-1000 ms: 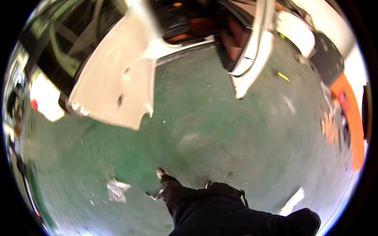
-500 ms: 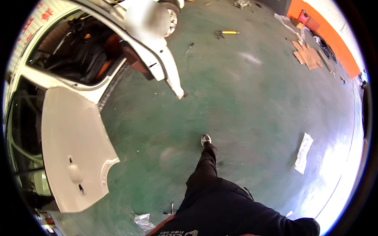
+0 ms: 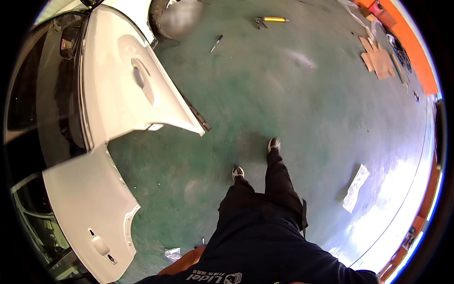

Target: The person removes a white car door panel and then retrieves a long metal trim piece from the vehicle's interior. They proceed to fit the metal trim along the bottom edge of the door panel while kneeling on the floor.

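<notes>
Neither of my hands shows. A bit of my bare left arm (image 3: 184, 261) is visible beside my dark shirt (image 3: 265, 241) at the lower edge, with its hand out of sight. To my left is a white car. Its front door (image 3: 111, 90) shows its outer face, a long handle recess and a free lower edge reaching out over the floor. Below it in the picture is the pale rear door (image 3: 85, 199), with a handle and two dark openings around it. What my hands hold or touch cannot be seen.
A yellow caulking gun (image 3: 275, 19) and a thin pen-like tool (image 3: 216, 43) lie on the green floor ahead. Flattened cardboard (image 3: 382, 64) is at far right, near an orange wall band (image 3: 416, 52). Clear plastic wrappings (image 3: 355, 188) lie to my right; another plastic piece (image 3: 173, 254) is lower left.
The front door has swung in toward the car, so its outer face now shows instead of the seats behind it. I have stepped, and both my shoes are now visible.
</notes>
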